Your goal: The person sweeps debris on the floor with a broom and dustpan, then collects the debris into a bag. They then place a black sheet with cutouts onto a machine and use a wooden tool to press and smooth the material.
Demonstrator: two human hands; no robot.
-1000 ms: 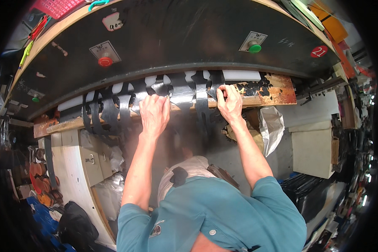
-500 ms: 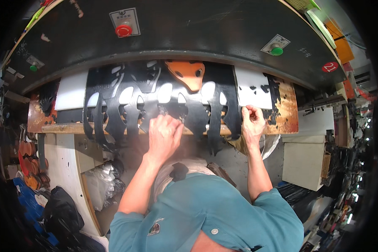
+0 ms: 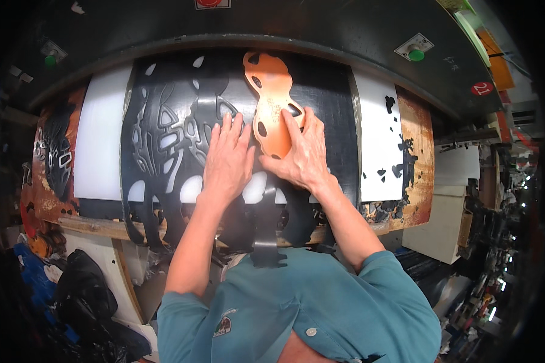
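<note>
A long orange cutting die (image 3: 272, 91) with rounded ends and several dark holes lies on a black rubber-like sheet (image 3: 330, 115). My right hand (image 3: 303, 151) grips the near end of the die, thumb on its left side and fingers over its right. Just left of the die, my left hand (image 3: 229, 160) rests flat on the sheet with its fingers stretched out. Sole-like shapes and openings are cut through the sheet's left part, and white shows through them. Cut strips of the sheet (image 3: 265, 227) hang over the front edge toward me.
White boards (image 3: 378, 133) show on both sides of the sheet. Black scraps (image 3: 381, 210) lie at the right on a worn wooden table (image 3: 419, 163). A dark machine beam (image 3: 321, 27) with a green button (image 3: 416, 54) spans the far side. More black cut pieces (image 3: 57, 154) lie at left.
Both hands have moved from the front edge farther onto the sheet. My right hand has left the right-hand white board and taken hold of the orange die. My left hand has opened out flat.
</note>
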